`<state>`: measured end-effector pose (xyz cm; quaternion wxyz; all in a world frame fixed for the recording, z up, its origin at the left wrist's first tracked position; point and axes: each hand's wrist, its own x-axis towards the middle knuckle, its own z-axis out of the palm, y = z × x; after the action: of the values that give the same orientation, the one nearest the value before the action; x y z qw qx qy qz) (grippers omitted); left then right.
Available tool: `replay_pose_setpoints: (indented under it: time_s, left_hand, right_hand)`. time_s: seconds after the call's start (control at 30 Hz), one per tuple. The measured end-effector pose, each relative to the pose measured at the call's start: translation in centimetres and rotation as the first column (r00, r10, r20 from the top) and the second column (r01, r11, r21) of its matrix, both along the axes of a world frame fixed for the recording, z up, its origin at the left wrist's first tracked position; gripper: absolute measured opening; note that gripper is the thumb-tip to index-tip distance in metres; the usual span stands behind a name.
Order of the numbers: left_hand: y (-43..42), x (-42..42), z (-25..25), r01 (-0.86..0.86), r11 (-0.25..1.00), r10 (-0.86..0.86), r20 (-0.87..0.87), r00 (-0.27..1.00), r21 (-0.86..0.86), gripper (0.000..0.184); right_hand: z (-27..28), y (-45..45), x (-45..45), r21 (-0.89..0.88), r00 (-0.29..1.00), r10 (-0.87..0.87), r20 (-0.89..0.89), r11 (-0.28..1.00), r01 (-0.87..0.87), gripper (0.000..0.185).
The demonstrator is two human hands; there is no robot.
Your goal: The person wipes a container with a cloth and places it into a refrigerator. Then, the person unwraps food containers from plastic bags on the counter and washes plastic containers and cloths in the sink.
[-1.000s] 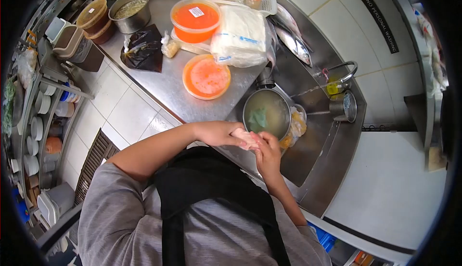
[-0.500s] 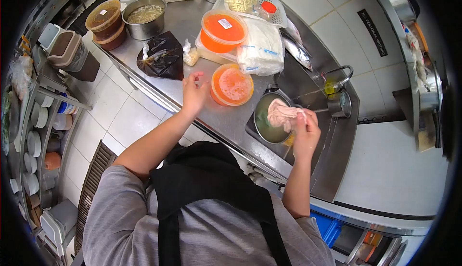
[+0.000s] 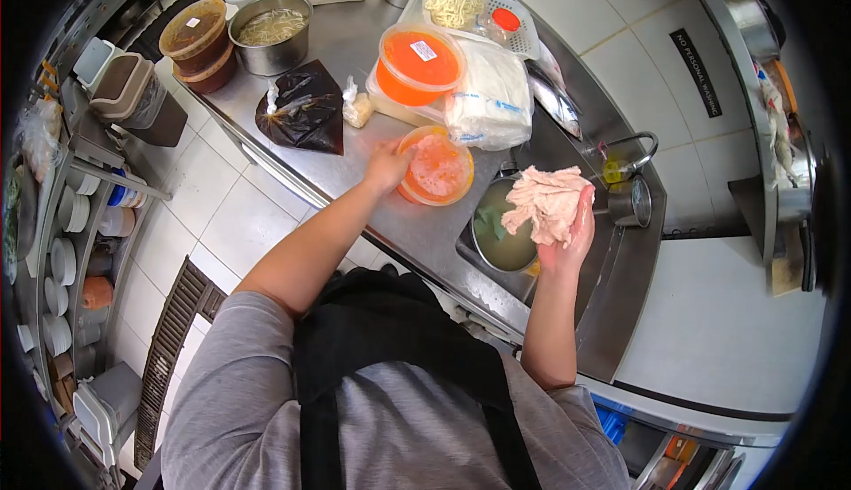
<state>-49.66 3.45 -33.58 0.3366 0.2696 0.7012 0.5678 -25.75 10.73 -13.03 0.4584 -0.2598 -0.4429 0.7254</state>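
Liquid [image 3: 501,252], cloudy and with something green [image 3: 489,222] in it, shows in the pot [image 3: 476,242] right of centre in the frame. Above and just beside it, the right hand [image 3: 570,246] has hold of a crumpled pink piece [image 3: 545,206], its fingers and thumb partly curled and the folds spilling past them; whether it is cloth or raw flesh, I cannot tell. The piece is out of the pot and not set down, so its handling looks under way rather than finished; how much is left cannot be judged.

Near the centre, the left hand [image 3: 387,168] touches the near-left rim of an orange tub [image 3: 410,194] on the counter [image 3: 355,24]. Its fingers are bent over the edge; whether they grip it is unclear. Just above stand a labelled, lidded tub [image 3: 421,55] and a white plastic-wrapped package [image 3: 489,104], with fish [image 3: 554,100] to the package's right.
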Motion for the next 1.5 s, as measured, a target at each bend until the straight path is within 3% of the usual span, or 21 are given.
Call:
replay_pose_setpoints:
  time_s: [0.03,0.07,0.13,0.23,0.3,0.33,0.37,0.43,0.57,0.63,0.73,0.83,0.9,0.97,1.0,1.13,1.2,1.23,1.3,1.43,1.5]
  left_hand:
    - [0.4,-0.1,-0.1,0.082,0.991,-0.11,0.304,0.946,0.103,0.033]
    - [0.4,0.0,-0.3,0.077,0.992,-0.104,0.301,0.948,0.102,0.033]
    - [-0.5,1.0,1.7,0.023,0.973,-0.151,0.557,0.817,0.23,0.036]
    - [-0.8,1.4,2.6,-0.031,0.969,-0.101,0.507,0.856,0.245,0.041]
    - [-0.6,1.6,2.7,-0.048,0.969,-0.078,0.486,0.871,0.242,0.042]
    - [-0.6,1.7,2.6,-0.066,0.968,-0.057,0.465,0.883,0.243,0.043]
    - [-0.6,1.6,2.1,-0.064,0.97,-0.054,0.466,0.883,0.234,0.043]
    - [-0.5,0.9,1.4,-0.085,0.984,-0.011,0.533,0.846,0.156,0.042]
    - [-0.8,0.7,3.4,0.004,0.988,-0.076,0.454,0.888,0.157,0.043]
    - [-0.5,1.0,2.7,-0.075,0.99,0.036,0.295,0.955,0.122,0.042]
    - [-0.2,1.4,2.2,-0.134,0.988,0.118,0.198,0.973,0.072,0.041]
    - [0.0,1.6,2.1,-0.184,0.981,0.163,0.243,0.956,0.064,0.039]
    - [-0.5,1.7,4.0,-0.164,0.986,0.145,0.3,0.943,0.037,0.039]
    - [-0.8,1.9,4.7,-0.142,0.99,0.128,0.355,0.926,0.013,0.039]
    - [-0.8,1.9,4.6,-0.119,0.991,0.087,0.362,0.928,0.068,0.039]
    - [-0.8,1.2,3.8,-0.016,0.992,-0.049,0.503,0.863,0.124,0.043]
    - [-1.0,1.2,4.1,0.03,0.99,-0.094,0.497,0.863,0.136,0.045]
    - [-1.1,1.0,4.4,0.073,0.985,-0.139,0.486,0.863,0.154,0.046]
    - [-1.4,0.8,4.9,0.101,0.982,-0.167,0.491,0.855,0.157,0.046]
    - [-2.6,1.5,7.2,0.144,0.979,-0.19,0.405,0.894,0.143,0.043]
    - [-3.1,1.9,7.7,0.14,0.971,-0.214,0.437,0.873,0.196,0.043]
  right_hand:
    - [-0.7,0.5,0.2,0.0,1.0,0.006,-0.003,1.0,-0.006,0.04]
    - [-1.3,1.0,0.4,-0.046,0.999,0.017,-0.031,0.999,-0.019,0.041]
    - [-1.7,1.1,0.2,-0.087,1.0,-0.021,-0.019,0.996,0.019,0.038]
    - [-4.7,0.8,-1.2,0.088,0.985,-0.034,0.167,0.996,0.019,0.032]
    - [-7.4,-0.3,-3.8,0.325,0.858,0.013,0.514,0.922,-0.209,0.024]
    - [-9.1,-0.5,-5.7,0.627,0.794,-0.095,0.601,0.672,-0.394,0.025]
    - [-10.8,-0.8,-7.7,0.773,0.743,-0.235,0.627,0.3,-0.559,0.026]
    - [-12.8,-1.9,-10.4,0.676,0.625,-0.319,0.713,0.073,-0.734,0.031]
    - [-11.2,1.8,-10.9,0.561,0.499,-0.317,0.806,0.144,-0.815,0.029]
    - [-10.8,2.5,-10.5,0.452,0.309,-0.437,0.845,0.273,-0.849,0.04]
    - [-11.0,0.6,-8.0,0.485,0.221,-0.618,0.754,0.299,-0.822,0.045]
    - [-12.9,-2.7,-6.1,0.517,0.253,-0.709,0.658,0.181,-0.837,0.045]
    - [-13.0,-4.0,-6.7,0.564,0.353,-0.631,0.691,0.165,-0.809,0.04]
    - [-9.9,-4.1,-7.8,0.392,0.291,-0.339,0.895,0.286,-0.874,0.038]
    - [-11.3,-3.1,-7.8,0.483,0.257,-0.524,0.812,0.353,-0.801,0.036]
    - [-15.2,2.1,-6.7,0.645,0.288,-0.595,0.75,0.563,-0.517,0.03]
    - [-19.0,3.4,-6.5,0.505,0.595,-0.317,0.739,0.845,-0.177,0.029]
    - [-19.3,3.8,-6.2,0.503,0.594,-0.317,0.739,0.846,-0.175,0.029]
    - [-19.5,4.1,-5.6,0.205,0.692,0.03,0.721,0.945,-0.254,0.031]
    - [-17.8,3.3,-5.3,0.111,0.764,0.146,0.628,0.956,-0.273,0.029]
    - [-15.0,1.7,-5.1,-0.09,0.825,0.28,0.491,0.958,-0.272,0.028]
